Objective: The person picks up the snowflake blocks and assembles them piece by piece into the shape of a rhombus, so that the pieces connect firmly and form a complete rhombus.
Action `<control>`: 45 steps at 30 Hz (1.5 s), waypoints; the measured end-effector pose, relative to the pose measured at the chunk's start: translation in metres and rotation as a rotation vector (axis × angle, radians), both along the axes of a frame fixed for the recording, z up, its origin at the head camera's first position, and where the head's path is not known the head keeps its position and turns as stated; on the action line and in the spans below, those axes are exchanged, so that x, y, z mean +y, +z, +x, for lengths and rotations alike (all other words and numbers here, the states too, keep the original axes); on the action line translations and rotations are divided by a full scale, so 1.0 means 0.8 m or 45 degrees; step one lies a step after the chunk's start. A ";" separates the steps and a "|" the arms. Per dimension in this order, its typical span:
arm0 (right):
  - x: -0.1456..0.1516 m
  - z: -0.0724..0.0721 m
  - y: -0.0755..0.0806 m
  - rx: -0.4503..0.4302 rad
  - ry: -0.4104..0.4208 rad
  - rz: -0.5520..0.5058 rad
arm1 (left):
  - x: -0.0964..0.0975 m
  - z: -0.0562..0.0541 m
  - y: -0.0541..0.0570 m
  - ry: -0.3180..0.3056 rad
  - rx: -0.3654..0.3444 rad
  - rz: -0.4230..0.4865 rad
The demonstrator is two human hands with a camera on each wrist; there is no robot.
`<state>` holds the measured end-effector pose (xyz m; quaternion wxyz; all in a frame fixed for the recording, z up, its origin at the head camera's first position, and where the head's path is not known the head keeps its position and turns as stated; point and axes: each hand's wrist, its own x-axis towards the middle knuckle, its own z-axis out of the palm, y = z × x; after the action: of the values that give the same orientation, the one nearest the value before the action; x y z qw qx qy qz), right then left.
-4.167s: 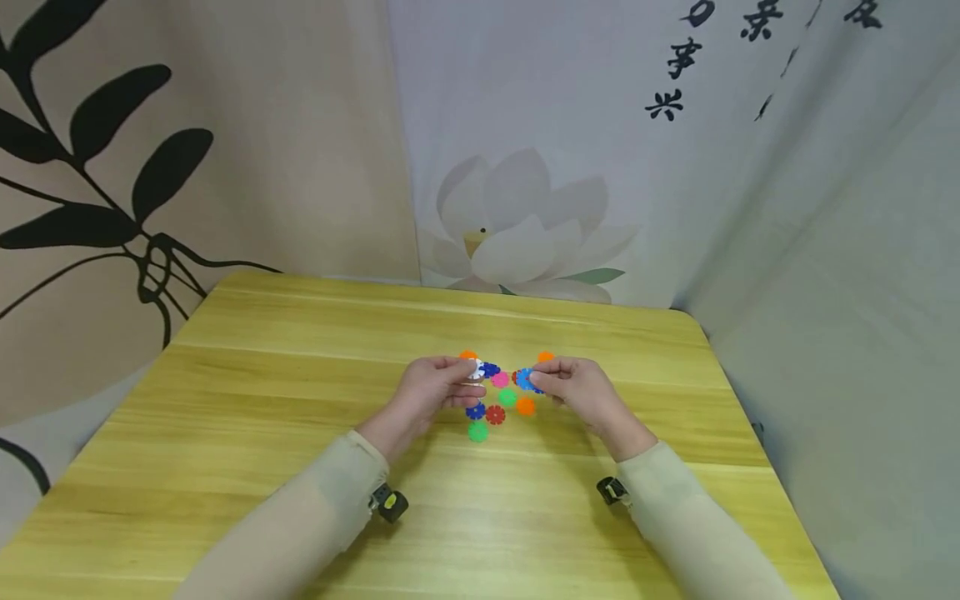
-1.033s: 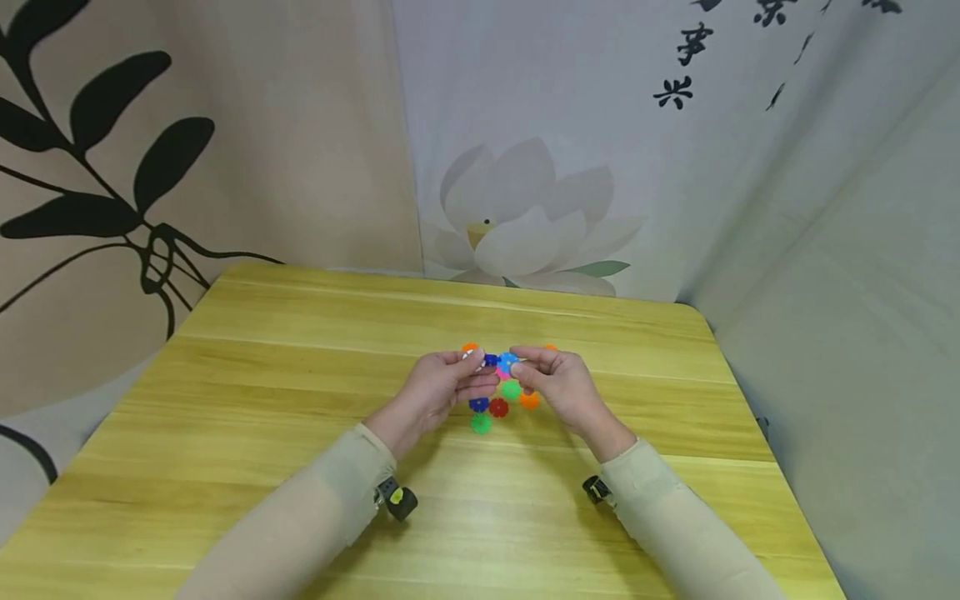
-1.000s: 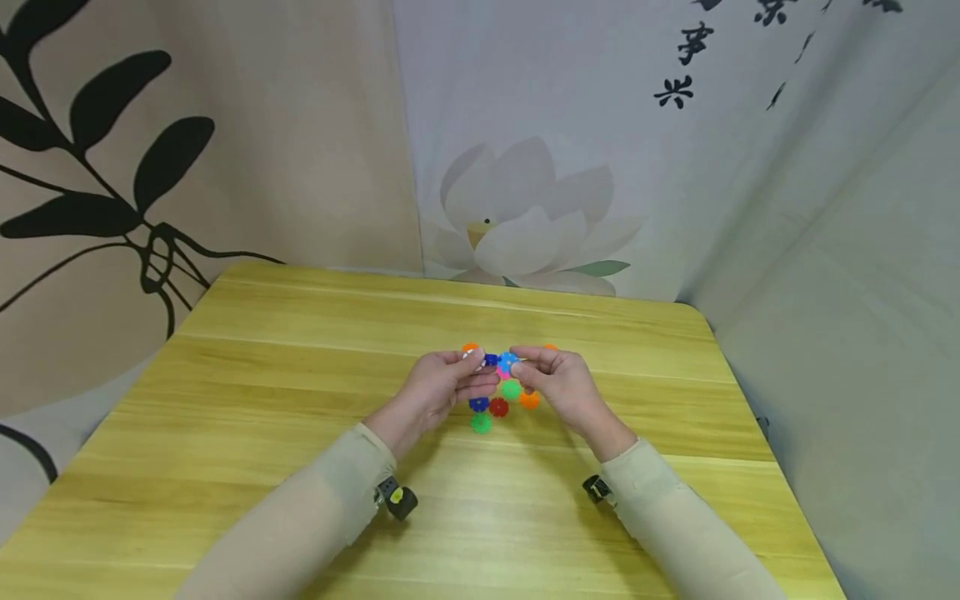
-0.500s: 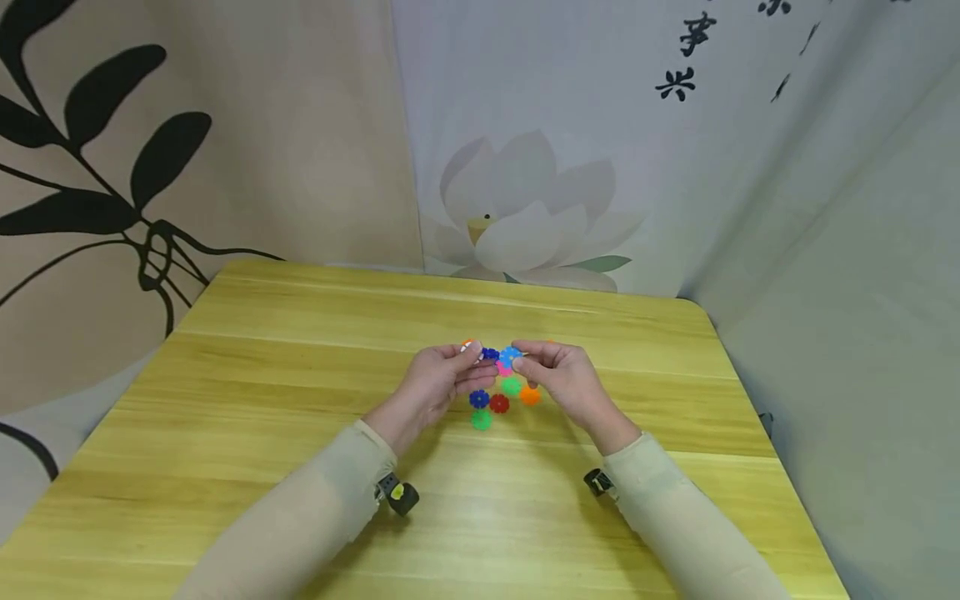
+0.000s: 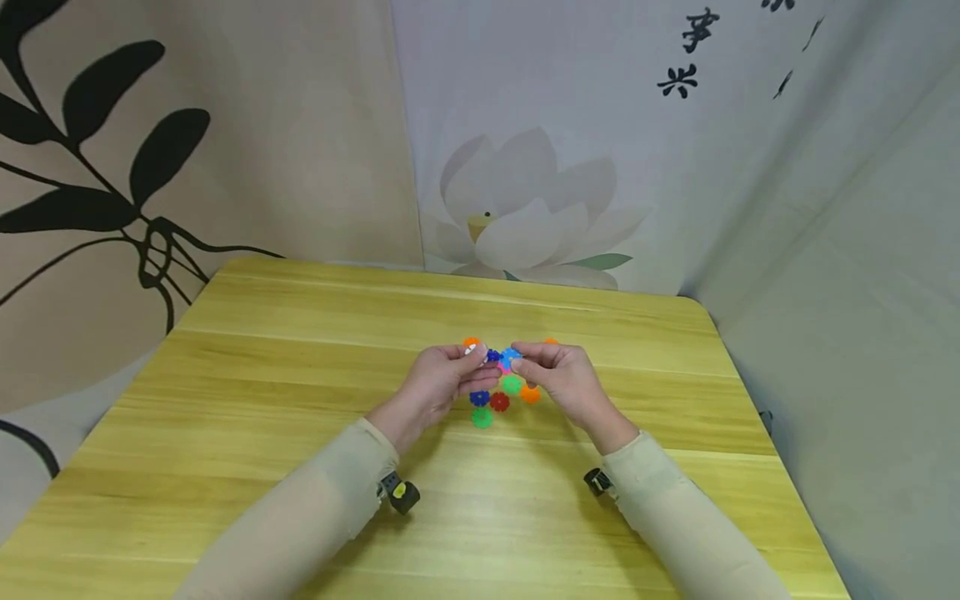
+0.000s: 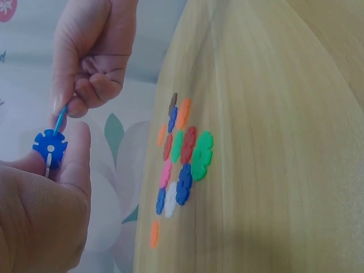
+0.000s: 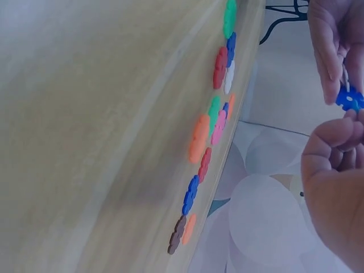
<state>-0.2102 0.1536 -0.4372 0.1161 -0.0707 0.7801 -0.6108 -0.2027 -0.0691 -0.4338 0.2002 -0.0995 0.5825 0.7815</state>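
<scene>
My left hand (image 5: 438, 383) pinches a white notched plastic disc (image 5: 472, 352) between thumb and fingers. Joined to that disc is a dark blue one (image 6: 50, 148), facing the left wrist camera. From the other side, my right hand (image 5: 566, 375) pinches a light blue disc (image 5: 510, 358) by thumb and forefinger. In the left wrist view this light blue disc is edge-on and its rim meets the dark blue disc; how deep the slots engage cannot be told. Both hands are raised over the wooden table (image 5: 300, 333). Fingers partly cover the white and light blue discs.
Several loose discs lie flat below the hands, among them green (image 5: 482, 417), red (image 5: 499, 402), orange (image 5: 530, 394) and brown (image 7: 177, 234) ones. A printed curtain (image 5: 330, 167) hangs behind the table's far edge.
Since the oldest frame, my right hand has moved left, bringing the light blue disc against the dark blue one. Over the last second both hands stay nearly still; the head view tips slightly down.
</scene>
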 end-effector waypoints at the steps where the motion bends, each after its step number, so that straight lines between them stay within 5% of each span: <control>1: 0.000 0.000 0.000 0.003 -0.002 0.003 | 0.000 0.000 0.000 -0.002 -0.002 0.001; 15: -0.002 -0.001 -0.002 0.041 0.014 -0.009 | 0.001 -0.001 -0.001 0.004 0.010 -0.066; 27: 0.004 0.000 0.006 0.046 0.026 0.024 | 0.000 -0.006 -0.003 0.030 0.045 -0.006; 36: 0.017 -0.003 0.008 0.033 0.123 0.191 | -0.002 -0.009 0.001 -0.057 0.022 -0.016; 45: 0.013 -0.007 0.009 0.002 0.177 0.196 | -0.005 -0.007 0.002 -0.108 0.028 -0.071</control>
<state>-0.2156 0.1644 -0.4299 0.1628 -0.1159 0.8180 -0.5393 -0.2086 -0.0732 -0.4319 0.2239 -0.0717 0.6098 0.7569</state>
